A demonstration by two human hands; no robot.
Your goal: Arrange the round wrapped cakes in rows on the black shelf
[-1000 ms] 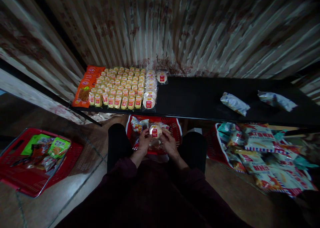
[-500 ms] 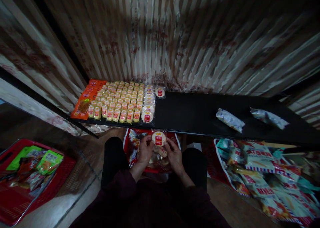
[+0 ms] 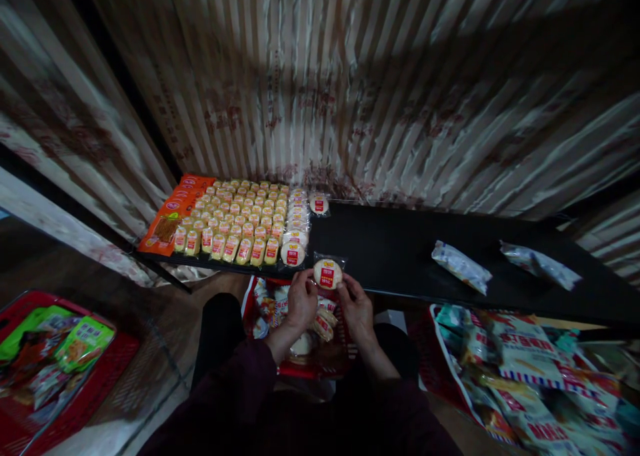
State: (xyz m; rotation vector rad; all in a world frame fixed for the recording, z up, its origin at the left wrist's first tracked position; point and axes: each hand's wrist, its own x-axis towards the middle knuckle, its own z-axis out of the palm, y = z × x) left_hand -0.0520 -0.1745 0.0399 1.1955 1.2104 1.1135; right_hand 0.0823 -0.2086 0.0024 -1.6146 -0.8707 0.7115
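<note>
Between my left hand [image 3: 303, 299] and my right hand [image 3: 357, 305] is a round wrapped biscuit [image 3: 328, 274] with a red label, pinched by its two lower sides. It is held at the front edge of the black shelf [image 3: 390, 249]. To its left on the shelf stands a column of similar round biscuits [image 3: 293, 253], with one more round packet [image 3: 319, 204] alone at the back. Rows of yellow wrapped cakes [image 3: 245, 249] fill the space further left. Beneath my hands sits a red basket [image 3: 320, 369] holding more wrapped snacks.
An orange packet [image 3: 165, 228] lies at the shelf's left end, two pale packets [image 3: 461, 267] at the right. A red basket [image 3: 113, 369] of snack bags is on the floor at left; a basket of larger bags [image 3: 525, 349] stands at right. A patterned curtain [image 3: 320, 76] hangs behind.
Both hands have carried the round biscuit forward and slightly right, from over the basket to the shelf's front edge. The view has tilted up a little.
</note>
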